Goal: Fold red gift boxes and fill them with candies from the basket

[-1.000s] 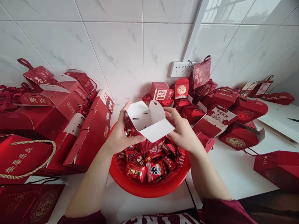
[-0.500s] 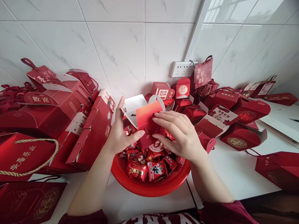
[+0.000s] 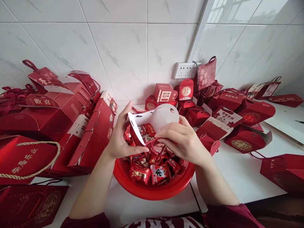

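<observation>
From our head view, we've got the open box (image 3: 150, 119) mid-frame above the red basket (image 3: 153, 193) of wrapped candies (image 3: 160, 173), left hand (image 3: 118, 137) clamped on its left side, right hand's (image 3: 186, 139) fingers pinching its near edge.

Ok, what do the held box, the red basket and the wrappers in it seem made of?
Box: likely thin card, matt white inside, judging by its thin edges and cut-out hole.
Basket: probably moulded plastic, slightly shiny, given the smooth rim and perforated wall.
Wrappers: glossy film, from the crinkles and bright highlights; plastic or foil, I can't tell.
</observation>
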Available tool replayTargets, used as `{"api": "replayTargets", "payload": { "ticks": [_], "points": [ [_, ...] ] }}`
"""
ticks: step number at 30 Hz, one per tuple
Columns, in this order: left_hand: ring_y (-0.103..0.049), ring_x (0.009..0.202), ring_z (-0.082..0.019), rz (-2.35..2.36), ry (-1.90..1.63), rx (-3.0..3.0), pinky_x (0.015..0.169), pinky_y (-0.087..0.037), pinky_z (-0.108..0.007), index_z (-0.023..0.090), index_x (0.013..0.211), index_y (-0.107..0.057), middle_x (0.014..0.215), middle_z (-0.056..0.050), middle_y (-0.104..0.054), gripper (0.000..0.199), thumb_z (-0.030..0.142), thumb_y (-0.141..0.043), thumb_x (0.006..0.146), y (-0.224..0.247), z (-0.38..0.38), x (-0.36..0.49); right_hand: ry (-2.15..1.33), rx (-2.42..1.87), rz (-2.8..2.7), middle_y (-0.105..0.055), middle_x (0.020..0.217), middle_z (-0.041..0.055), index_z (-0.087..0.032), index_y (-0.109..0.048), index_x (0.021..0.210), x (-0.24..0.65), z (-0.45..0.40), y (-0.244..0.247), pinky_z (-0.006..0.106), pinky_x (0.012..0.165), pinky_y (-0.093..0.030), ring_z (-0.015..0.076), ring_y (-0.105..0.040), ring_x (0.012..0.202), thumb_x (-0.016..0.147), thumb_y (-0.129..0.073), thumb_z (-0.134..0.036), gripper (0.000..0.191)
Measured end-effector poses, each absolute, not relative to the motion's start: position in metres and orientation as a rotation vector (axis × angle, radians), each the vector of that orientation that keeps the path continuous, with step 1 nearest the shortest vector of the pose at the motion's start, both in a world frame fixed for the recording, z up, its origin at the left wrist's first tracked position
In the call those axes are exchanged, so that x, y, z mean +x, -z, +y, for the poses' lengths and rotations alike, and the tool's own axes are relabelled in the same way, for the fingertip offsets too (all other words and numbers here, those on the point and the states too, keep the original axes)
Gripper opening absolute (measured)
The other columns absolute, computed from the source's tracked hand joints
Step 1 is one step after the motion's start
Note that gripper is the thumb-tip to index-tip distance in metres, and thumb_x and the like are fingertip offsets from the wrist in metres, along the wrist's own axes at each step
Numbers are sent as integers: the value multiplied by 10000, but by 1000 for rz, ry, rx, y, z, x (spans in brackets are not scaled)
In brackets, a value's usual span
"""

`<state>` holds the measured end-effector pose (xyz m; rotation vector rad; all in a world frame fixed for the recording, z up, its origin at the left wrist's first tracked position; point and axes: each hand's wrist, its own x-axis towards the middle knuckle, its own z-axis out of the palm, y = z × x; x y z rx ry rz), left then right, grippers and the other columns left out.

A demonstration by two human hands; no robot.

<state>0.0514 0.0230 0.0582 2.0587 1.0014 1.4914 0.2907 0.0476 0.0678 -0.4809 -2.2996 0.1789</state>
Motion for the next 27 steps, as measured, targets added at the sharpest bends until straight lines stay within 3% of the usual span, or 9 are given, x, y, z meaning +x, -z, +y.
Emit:
{"api": "replayTargets", "payload": {
  "ticks": [6,11,14,17,19,21,24,27],
  "points": [
    [-564,1226,-362,696,-1529,1933,1104,-410,-570,352,1489,-418,1094,-69,-636,921,610,-790,687,-54,26,43,-529,-254,-2282,-750,954,15,-233,-652,1001,304,46,-77,415,993,-425,171,-689,980,963,-592,-168,97],
    [-604,1184,-367,549,-1324,1975,1020,-467,-539,281,1474,-444,1020,-102,-712,901,556,-815,700,-51,26,43,-723,-14,-2204,-750,882,31,-194,-679,981,303,46,-75,370,943,-495,167,-700,949,934,-636,-147,79],
    [-687,929,-298,468,-1248,1997,912,-514,-460,251,1431,-492,752,-46,-700,759,467,-795,770,-51,27,46,-731,32,-2182,-748,851,34,-191,-686,955,301,47,-73,392,962,-495,177,-705,933,935,-635,-156,65],
    [-613,620,-181,468,-1374,1962,851,-519,-416,218,1323,-595,590,17,-581,542,484,-698,861,-49,29,48,-687,-43,-2220,-747,866,39,-192,-682,965,301,47,-74,410,982,-472,181,-704,936,944,-625,-159,69],
    [-586,614,-154,532,-1473,1939,828,-526,-390,212,1267,-624,666,0,-603,473,498,-654,892,-48,30,48,-638,-104,-2247,-749,902,37,-192,-674,979,302,47,-76,409,992,-456,173,-701,946,948,-619,-156,73],
    [-638,779,-181,660,-1519,1917,853,-532,-375,231,1297,-594,860,-48,-662,468,480,-642,904,-48,30,48,-542,-184,-2273,-749,942,29,-198,-668,993,303,46,-76,405,1007,-441,161,-696,957,947,-623,-154,78],
    [-636,1073,-224,908,-1485,1811,952,-522,-369,317,1464,-432,1203,-84,-635,617,424,-663,901,-50,27,49,-290,-334,-2276,-746,998,24,-206,-661,1036,301,48,-73,422,1047,-413,151,-693,964,951,-616,-148,112],
    [-613,1190,-261,1192,-1359,1660,995,-521,-397,370,1533,-330,1378,-80,-585,672,469,-611,930,-52,24,46,-64,-416,-2237,-748,1009,39,-199,-652,1079,296,53,-67,444,1051,-437,165,-693,968,952,-597,-134,152]
  ]
}}
